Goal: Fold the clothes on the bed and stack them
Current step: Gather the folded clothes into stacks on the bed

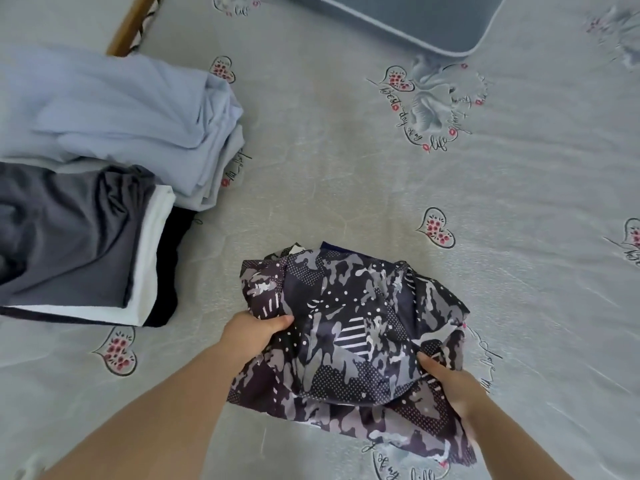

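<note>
A dark patterned garment (349, 327), navy with grey and white camouflage shapes and dots, lies bunched on the bed in front of me. My left hand (254, 332) grips its left edge, thumb on top of the fabric. My right hand (450, 382) holds its right side, fingers tucked under a fold. At the left stands a folded stack (69, 237) with a grey piece on top, white and black pieces beneath. Behind it lies a pile of folded light blue clothes (121, 116).
The bed sheet (346, 168) is pale grey with heart and flower prints. A grey-blue pillow (415, 19) lies at the far edge. A wooden bed frame (130, 29) shows at the top left.
</note>
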